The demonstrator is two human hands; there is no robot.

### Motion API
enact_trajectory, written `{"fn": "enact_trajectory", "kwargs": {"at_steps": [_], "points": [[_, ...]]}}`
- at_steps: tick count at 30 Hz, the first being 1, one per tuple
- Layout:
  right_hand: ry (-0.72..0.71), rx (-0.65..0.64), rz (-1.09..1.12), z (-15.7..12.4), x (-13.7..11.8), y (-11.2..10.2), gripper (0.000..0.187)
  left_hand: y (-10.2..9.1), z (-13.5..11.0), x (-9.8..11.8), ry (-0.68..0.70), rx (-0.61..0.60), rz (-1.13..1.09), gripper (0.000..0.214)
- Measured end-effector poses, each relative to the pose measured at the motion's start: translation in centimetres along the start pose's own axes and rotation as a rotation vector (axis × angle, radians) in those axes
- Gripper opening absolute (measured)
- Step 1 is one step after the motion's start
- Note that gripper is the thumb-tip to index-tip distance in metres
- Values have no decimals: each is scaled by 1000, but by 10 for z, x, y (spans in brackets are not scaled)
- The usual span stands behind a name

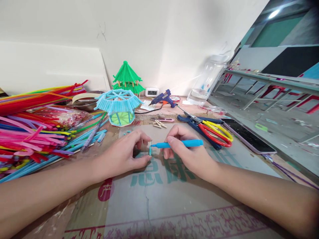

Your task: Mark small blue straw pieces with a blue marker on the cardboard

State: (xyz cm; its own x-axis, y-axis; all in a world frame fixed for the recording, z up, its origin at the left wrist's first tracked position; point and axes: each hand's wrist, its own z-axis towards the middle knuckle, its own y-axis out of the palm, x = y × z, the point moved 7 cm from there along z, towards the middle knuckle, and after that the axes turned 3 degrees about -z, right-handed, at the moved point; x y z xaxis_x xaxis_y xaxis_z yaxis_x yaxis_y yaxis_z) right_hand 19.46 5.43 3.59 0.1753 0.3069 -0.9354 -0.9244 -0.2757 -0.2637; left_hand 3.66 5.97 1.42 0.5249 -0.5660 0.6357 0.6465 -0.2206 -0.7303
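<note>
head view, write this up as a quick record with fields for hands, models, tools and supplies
left hand: pinches a small stick, upright, partly blue
right hand: holds a blue marker, tip at or very near the stick
models: blue-roofed model in front of a green-roofed model
tools: glue gun; scissors with one red and one yellow handle
supplies: pipe cleaners in many colours, heaped at left
right side: phone, screen dark

Ceiling lamp [274, 14]: blown-out glare, upper R
White backdrop [139, 36]: v. bright, soft shadow top R
Worktop sheet [199, 199]: dimmer, diffuse shadows
Bottle [211, 74]: hazy, low contr. vs. backdrop
Background table [269, 80]: wide-angle skew, soft focus
Top R corner: dark vign.
</note>
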Motion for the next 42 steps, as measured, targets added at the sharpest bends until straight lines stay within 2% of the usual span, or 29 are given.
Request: {"fn": "enact_trajectory", "kwargs": {"at_steps": [5,13,20,33,36,40,42], "points": [[-15,46,-13,1,-2,-3,17,1,-1,1,13,-7,-24,26],[18,-22,12,-1,1,1,21,-1,-1,1,-12,2,-23,32],[-29,35,-4,1,-1,-3,19,0,-2,2,19,-1,-53,27],[-17,20,15,-1,-1,-3,16,0,-2,-1,13,-7,-66,28],[-2,-18,6,-1,2,-1,18,1,-1,0,-3,-14,3,32],[41,-83,1,2,9,3,17,3,0,7,-4,-47,194,25],[59,-85,5,4,11,3,16,4,0,10,-12,-62,222,22]]}}
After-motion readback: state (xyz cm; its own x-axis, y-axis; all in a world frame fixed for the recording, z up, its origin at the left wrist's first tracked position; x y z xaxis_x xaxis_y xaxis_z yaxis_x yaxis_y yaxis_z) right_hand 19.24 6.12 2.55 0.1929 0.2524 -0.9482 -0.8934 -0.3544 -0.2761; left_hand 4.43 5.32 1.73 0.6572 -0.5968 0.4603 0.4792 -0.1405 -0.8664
